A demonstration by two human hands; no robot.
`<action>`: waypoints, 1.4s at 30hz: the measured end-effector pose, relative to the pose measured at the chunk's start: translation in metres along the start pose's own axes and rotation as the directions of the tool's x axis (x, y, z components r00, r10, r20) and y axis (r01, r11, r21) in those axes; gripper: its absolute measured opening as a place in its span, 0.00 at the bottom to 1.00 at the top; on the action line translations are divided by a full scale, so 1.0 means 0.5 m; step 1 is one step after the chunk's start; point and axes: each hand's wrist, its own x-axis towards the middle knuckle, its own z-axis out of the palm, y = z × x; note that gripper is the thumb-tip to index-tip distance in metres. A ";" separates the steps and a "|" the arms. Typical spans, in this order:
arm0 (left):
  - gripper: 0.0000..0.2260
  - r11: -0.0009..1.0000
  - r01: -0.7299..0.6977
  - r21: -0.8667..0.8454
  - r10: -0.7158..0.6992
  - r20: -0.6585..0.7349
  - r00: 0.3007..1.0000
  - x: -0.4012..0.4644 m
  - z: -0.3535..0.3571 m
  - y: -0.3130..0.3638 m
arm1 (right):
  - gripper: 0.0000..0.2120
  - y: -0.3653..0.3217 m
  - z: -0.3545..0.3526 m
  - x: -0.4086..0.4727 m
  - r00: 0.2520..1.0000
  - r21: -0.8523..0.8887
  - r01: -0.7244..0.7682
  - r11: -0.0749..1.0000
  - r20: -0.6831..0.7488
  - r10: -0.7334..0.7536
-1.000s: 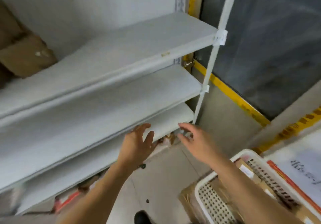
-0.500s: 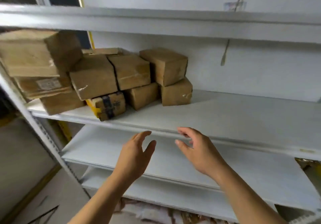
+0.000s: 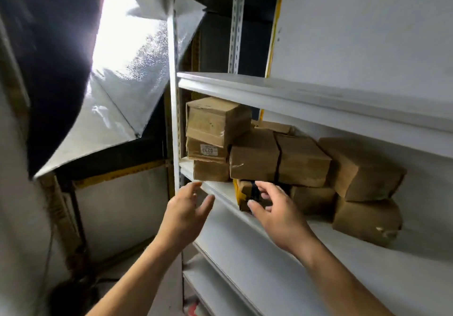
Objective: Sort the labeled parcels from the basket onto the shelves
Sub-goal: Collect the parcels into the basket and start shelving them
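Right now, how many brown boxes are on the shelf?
10 show: three stacked at left, five in the middle, two stacked at right. More may hide behind.

A silvery softbox reflector (image 3: 127, 75) glows beside a black stand (image 3: 76, 217) and yellow-black striped tape (image 3: 117, 173).

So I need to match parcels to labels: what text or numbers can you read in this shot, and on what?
"0233", printed upside down and slightly blurred so not certain, on the white label of the middle box in the left stack.
Small print on that label: too blurred to read.
No other readable text on the other parcels or shelves.
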 end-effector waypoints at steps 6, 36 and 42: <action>0.32 0.995 -0.044 -0.094 0.034 -0.105 0.994 0.194 -0.080 0.005 | 0.32 -0.116 0.061 0.131 0.993 0.118 0.090 0.989 -0.091 -0.080; 0.22 0.538 -0.039 -0.842 0.083 0.007 0.997 0.119 -0.104 -0.086 | 0.27 -0.152 0.163 0.043 0.984 0.643 -0.031 0.766 -0.115 0.137; 0.38 0.681 -0.085 -0.727 0.237 0.109 0.965 0.019 -0.102 -0.076 | 0.30 -0.073 0.092 -0.032 0.998 0.554 0.001 0.833 0.055 -0.038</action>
